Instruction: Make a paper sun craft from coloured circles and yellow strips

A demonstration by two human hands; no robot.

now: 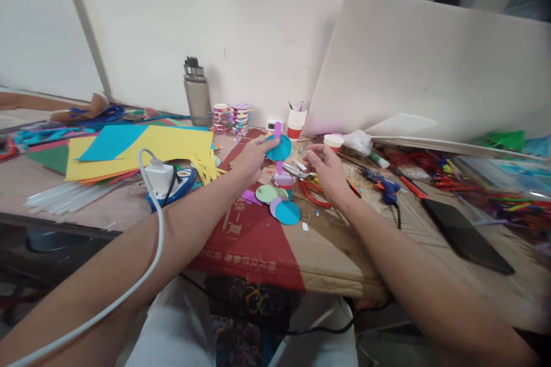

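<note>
My left hand (253, 156) pinches a blue paper disc (284, 149) that has a purple strip (278, 129) across it, the strip sticking out above and below. To its right, my right hand (328, 172) is closed with thumb and fingertips together; whatever they hold, if anything, is too small to make out. Under the held disc sits a small cup-like piece (284, 180) with a lilac top. On the cardboard nearer me lie a loose blue disc (288, 213), pale green discs (266, 193) and purple strips (251, 197). Scissors (296, 171) lie between my hands.
Yellow sheets (172, 140) and a power strip with a plug (160, 175) are at left, its white cable crossing my left forearm. A bottle (198, 94) and stacked cups (221, 118) stand behind. At right lie a blue glue gun (385, 186) and a dark phone-like slab (467, 235).
</note>
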